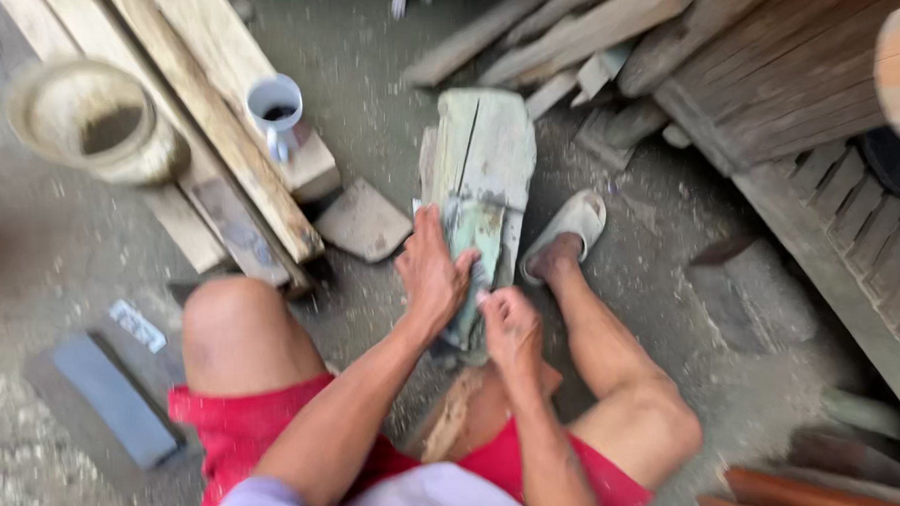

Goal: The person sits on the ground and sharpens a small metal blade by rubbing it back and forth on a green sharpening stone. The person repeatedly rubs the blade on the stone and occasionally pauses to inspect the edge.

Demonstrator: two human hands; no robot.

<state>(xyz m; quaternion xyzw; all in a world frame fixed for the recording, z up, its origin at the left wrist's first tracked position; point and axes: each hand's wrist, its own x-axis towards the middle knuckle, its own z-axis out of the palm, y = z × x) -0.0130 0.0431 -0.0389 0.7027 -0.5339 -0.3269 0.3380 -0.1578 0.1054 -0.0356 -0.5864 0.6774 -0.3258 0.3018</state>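
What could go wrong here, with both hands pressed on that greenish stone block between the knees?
1. The left hand and right hand press something flat and blurred onto the greenish block; a slip could possibly drag fingers along it.
2. The sandalled foot rests right beside the block, so anything sliding off could perhaps hit it.
3. The white cup sits near the end of a plank; a knock might tip it.
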